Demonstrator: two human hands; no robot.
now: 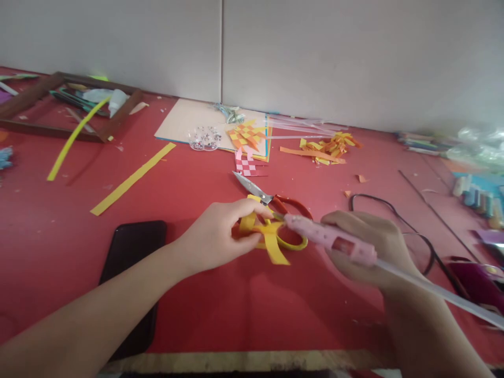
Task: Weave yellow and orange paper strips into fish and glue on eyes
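My left hand (220,231) pinches a piece of looped yellow paper strips (274,247) between thumb and fingers. In my right hand (366,236) is a pink hot glue gun (331,237), its nozzle at the yellow paper and a long clear glue stick (437,291) sticking out of its back. Just behind the paper lies a pair of scissors (255,189) with red and yellow handles, partly hidden by the paper and the glue gun. A black phone (137,241) lies under my left forearm.
Yellow strips (134,178) lie at the left, one on a brown wooden frame (104,128). Behind stand paper sheets (185,118), a woven orange-yellow piece (246,135), a pink checked piece (244,163), beads (205,137) and orange-yellow scraps (331,149). A black cord (394,212) runs at right.
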